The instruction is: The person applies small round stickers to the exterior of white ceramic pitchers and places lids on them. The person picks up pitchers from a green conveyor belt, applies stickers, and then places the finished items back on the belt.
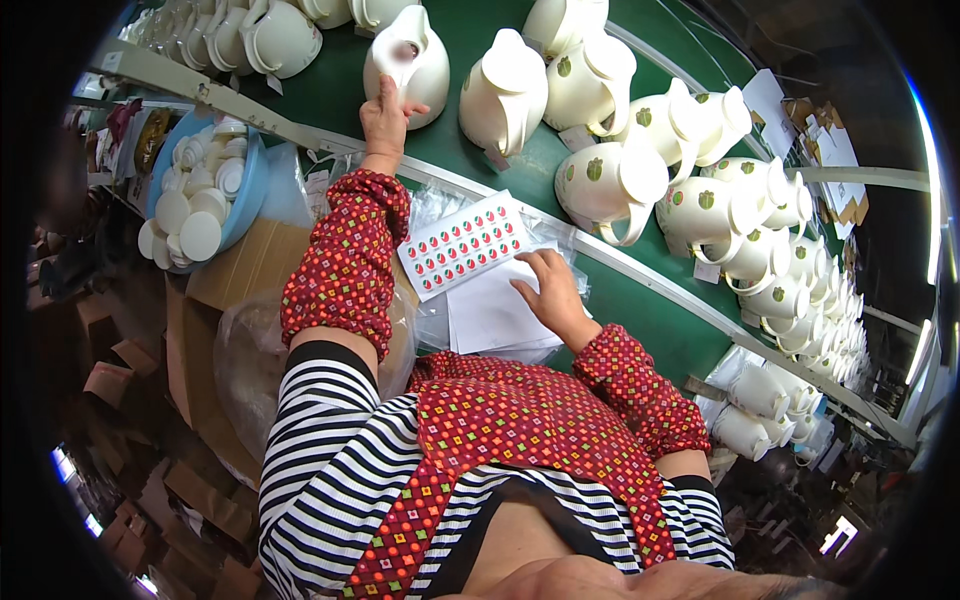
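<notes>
At the far side, a white pitcher (pixel 428 62) with a dark round opening at its top stands on the green conveyor belt. My left hand (pixel 384 122) is closed against its near side, one finger stretched up along the body; the exact grip is partly hidden. A white sheet of red-and-green stickers (pixel 462 246) lies at the belt's near edge, in front of me. Beside its right end is my right hand (pixel 556 298), thumb and fingers apart, fingertips close to the sheet's edge. Blank white paper (pixel 500 312) lies under the stickers.
More white pitchers (pixel 503 92) stand to the right, several with green leaf prints (pixel 595 170). A metal rail (pixel 655 283) edges the belt. At left, a blue tub (pixel 246 190) holds white lids (pixel 200 236), near cardboard boxes (pixel 240 265). Further pitchers (pixel 762 392) sit below the rail at right.
</notes>
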{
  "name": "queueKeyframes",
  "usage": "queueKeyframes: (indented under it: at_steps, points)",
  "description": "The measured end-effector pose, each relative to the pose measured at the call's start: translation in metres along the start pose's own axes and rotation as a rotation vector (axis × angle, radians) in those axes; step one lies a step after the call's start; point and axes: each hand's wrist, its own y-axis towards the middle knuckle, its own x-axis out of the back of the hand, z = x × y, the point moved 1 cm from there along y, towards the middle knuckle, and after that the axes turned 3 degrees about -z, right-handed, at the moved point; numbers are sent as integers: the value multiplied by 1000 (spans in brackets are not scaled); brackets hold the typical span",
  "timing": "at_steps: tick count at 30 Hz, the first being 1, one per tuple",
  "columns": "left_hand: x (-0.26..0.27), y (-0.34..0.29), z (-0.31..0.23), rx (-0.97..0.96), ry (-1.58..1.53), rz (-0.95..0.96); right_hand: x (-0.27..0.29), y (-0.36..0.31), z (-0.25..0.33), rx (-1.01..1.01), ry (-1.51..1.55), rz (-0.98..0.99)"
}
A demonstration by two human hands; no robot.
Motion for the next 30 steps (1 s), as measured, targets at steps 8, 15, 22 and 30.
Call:
queueKeyframes:
  at_steps: [8, 15, 22, 30]
  points:
    - [39, -37, 44, -226, 376, -379, -22, 94, 10, 257, -76, -17]
    - [135, -160, 66, 197, 991, 436, -99, 137, 56, 458, -8, 156]
    - [122, -182, 71, 153, 1040, 458, -152, 141, 37, 416, -173, 205]
    - [113, -183, 84, 270, 627, 566, -120, 118, 17, 284, 101, 154]
